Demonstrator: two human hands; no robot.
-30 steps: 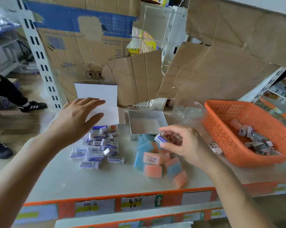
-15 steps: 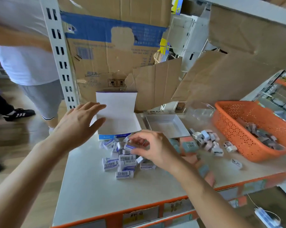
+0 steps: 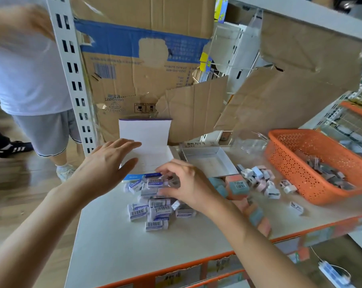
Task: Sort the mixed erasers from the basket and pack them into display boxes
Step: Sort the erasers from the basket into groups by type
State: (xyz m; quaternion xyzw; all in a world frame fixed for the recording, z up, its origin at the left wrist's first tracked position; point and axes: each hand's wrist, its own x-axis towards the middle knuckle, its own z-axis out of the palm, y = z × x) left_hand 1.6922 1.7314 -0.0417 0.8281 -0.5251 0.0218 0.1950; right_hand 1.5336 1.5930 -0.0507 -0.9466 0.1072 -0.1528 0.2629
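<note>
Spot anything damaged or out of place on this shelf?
Cardboard at the back is torn, with ragged holes. One eraser lies alone in front of the basket, apart from the rest. Orange-teal erasers trail close to the front edge of the shelf.

White shelf board with orange front edge. Left-centre: heap of small white erasers in blue-printed sleeves, in front of an open white cardboard display box with raised lid. Centre-rear: shallow white box tray. Beside it: orange-and-teal block erasers, then a cluster of small white and pink erasers. Right: orange perforated plastic basket.
</note>
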